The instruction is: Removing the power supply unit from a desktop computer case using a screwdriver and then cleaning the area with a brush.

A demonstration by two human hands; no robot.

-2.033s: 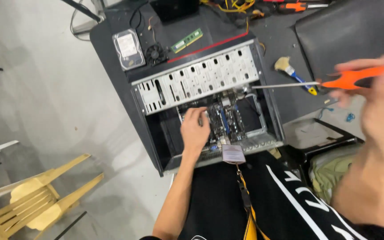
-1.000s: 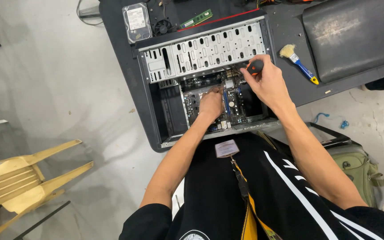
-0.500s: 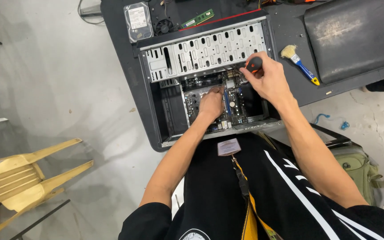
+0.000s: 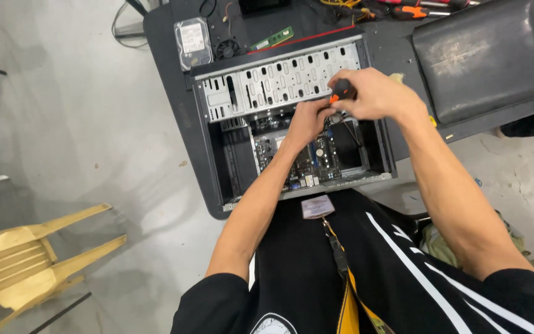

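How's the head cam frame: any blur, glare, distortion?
Head view: mostly sharp; slight motion blur on the right hand gripping the screwdriver. Flat, even light with soft shadows; the depths of the computer case are dim. Mild sheen on the black panel. Wide-angle bending at the frame edges.

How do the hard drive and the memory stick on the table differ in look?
The hard drive is a broad silver-grey box with a white label; the memory stick is a thin, narrow green strip. The hard drive lies nearly straight, the memory stick slanted. Both rest on the dark table behind the open computer case.

White label on hard drive (image 4: pixel 193 41), seemingly rectangular.
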